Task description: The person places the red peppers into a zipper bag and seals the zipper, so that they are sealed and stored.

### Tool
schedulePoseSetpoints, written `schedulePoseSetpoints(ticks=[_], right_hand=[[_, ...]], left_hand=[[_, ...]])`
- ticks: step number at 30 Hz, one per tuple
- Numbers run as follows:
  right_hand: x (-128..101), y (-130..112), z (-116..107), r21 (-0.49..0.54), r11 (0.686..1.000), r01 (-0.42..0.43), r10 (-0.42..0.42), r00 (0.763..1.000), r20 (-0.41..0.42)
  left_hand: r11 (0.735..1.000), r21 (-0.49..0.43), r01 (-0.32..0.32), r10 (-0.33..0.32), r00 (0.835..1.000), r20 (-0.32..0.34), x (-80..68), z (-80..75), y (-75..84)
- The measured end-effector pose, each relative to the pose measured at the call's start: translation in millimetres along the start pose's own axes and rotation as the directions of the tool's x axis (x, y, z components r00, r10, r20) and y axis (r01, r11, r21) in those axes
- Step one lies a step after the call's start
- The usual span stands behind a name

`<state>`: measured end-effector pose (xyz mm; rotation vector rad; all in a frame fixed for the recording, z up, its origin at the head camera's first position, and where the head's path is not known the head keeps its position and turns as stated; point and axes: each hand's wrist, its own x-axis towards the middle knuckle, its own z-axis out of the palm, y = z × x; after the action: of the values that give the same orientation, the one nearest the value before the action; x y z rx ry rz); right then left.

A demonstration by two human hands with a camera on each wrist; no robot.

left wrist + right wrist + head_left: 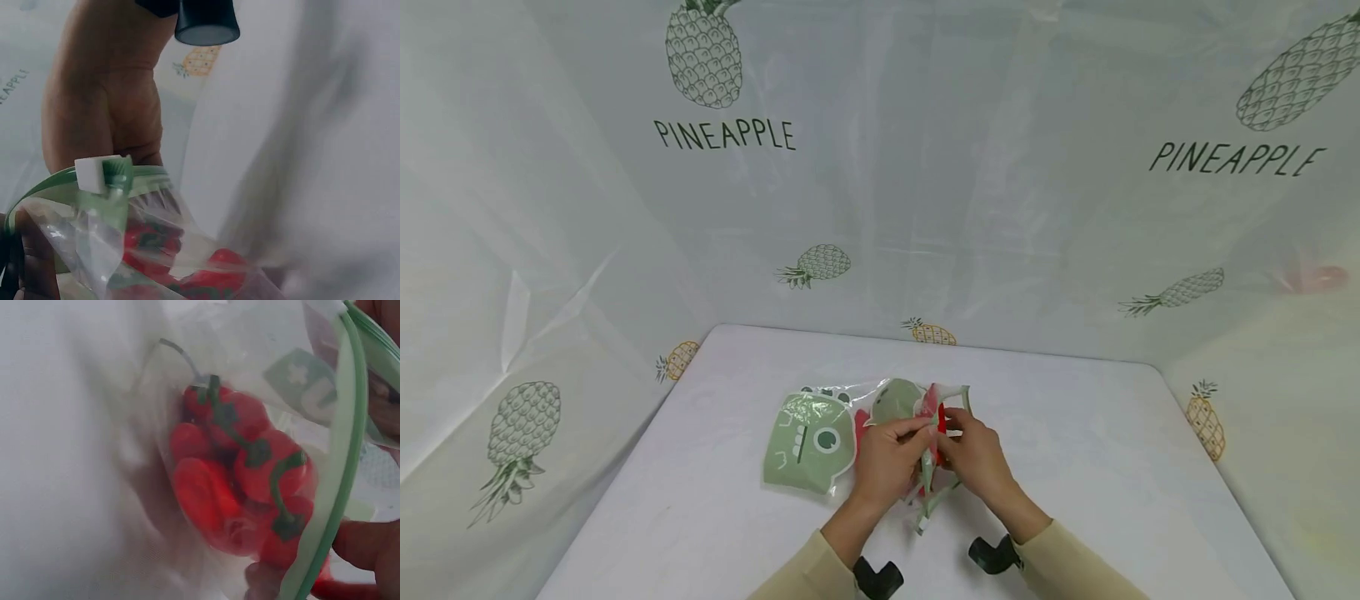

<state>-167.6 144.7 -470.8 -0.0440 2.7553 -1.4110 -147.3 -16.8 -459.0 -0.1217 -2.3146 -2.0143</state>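
A clear zip bag (925,450) with a green zip strip is held up from the white table (1112,467) by 2 hands, near the middle of the table and a little toward the near edge. The top edge of the bag is pinched by the left hand (887,462), with the thumb and the fingers pressed together on the plastic. The same edge is pinched from the other side by the right hand (973,458), whose fingers are also curled on the strip, so the 2 hands are almost touching. Inside the bag, red peppers (244,481) with green stems are seen, packed close together. A white slider (98,173) is seen on the green strip in the left wrist view. Just to the left of the hands, a flat green bag with a dinosaur face (808,442) is lying on the table, and it is touched by the held bag. The table is surrounded by a pale curtain (925,167) printed with pineapples.
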Motion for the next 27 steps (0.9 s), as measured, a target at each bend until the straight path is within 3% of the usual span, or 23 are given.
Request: schedulePoseSetpoints(ticks=[5, 8, 18, 27], right_hand=[[-3.7, -3.6, -0.7, -0.163, 0.984, 0.07, -0.069, 0.998, 0.008], [-5.8, -5.8, -4.2, -0.198, 0.977, 0.076, -0.082, 0.996, -0.022], [-9.9, 3.3, -22.0, -0.141, 0.989, 0.044, -0.068, 0.984, -0.166], [-8.6, 18.1, -36.6, -0.087, 0.996, 0.019, -0.036, 0.98, -0.197]], left_hand=[[1.0, -0.012, -0.023, 0.023, 0.998, -0.054, 7.2, -6.4, 0.6], [1.0, -0.02, -0.018, 0.016, 0.997, -0.079, 10.9, -10.1, 1.1], [0.999, -0.033, 0.018, -0.021, 0.996, -0.086, 11.7, -15.3, 3.7], [1.0, -0.025, 0.001, -0.003, 0.997, -0.08, 10.7, -15.6, 4.1]])
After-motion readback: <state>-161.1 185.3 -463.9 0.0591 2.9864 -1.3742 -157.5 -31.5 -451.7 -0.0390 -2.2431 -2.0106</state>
